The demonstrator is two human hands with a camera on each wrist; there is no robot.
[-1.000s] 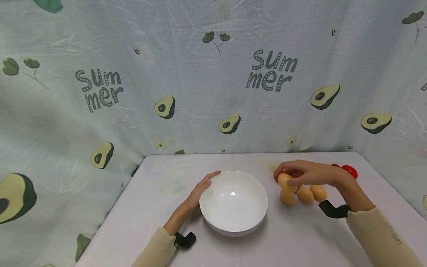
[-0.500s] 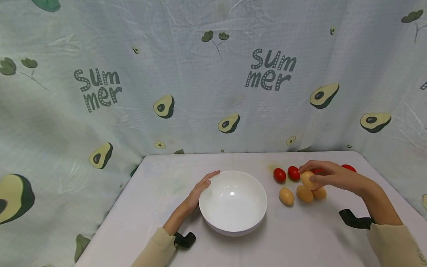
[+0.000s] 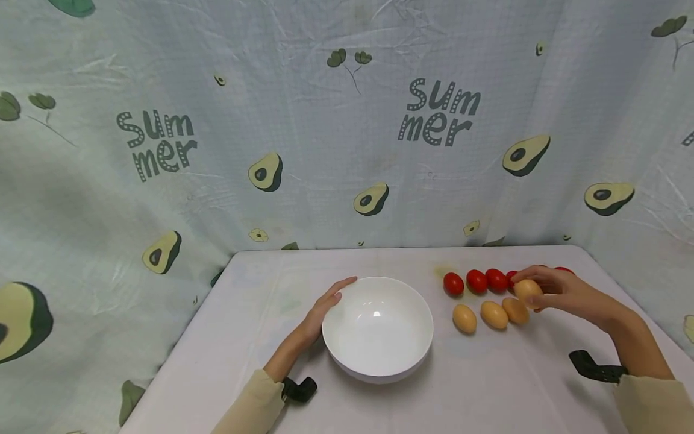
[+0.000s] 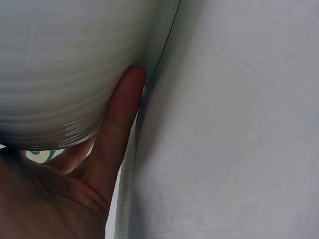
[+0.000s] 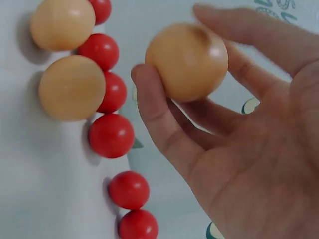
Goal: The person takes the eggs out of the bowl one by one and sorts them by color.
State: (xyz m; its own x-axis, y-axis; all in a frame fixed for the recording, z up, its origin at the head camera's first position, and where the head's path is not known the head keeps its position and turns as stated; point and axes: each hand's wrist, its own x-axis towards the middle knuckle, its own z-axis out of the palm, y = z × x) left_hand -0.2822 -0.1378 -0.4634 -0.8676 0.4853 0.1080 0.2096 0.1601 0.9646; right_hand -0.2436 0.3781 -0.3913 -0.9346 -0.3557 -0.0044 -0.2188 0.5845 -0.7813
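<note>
My right hand [image 3: 566, 293] pinches a brown egg [image 3: 527, 292] between thumb and fingertips. In the right wrist view the held egg [image 5: 184, 62] appears above the tabletop, with thumb and fingers on opposite sides. Just left of that hand, three more brown eggs [image 3: 494, 314] lie on the table. Behind them runs a row of smooth red oval things [image 3: 476, 281] that look like cherry tomatoes, partly hidden by the hand. My left hand [image 3: 320, 310] touches the left side of a white bowl [image 3: 378, 328], its fingers straight against the outer wall [image 4: 65, 74].
A white table [image 3: 271, 289] bears all of this. Its back edge meets a pale curtain [image 3: 314, 132] printed with avocados and lettering, which also hangs along both sides. A black wrist band [image 3: 599, 366] circles the right wrist.
My right hand has moved rightward with the brown egg, past the other eggs, uncovering red things in the row. My left hand and the bowl have stayed in place.
</note>
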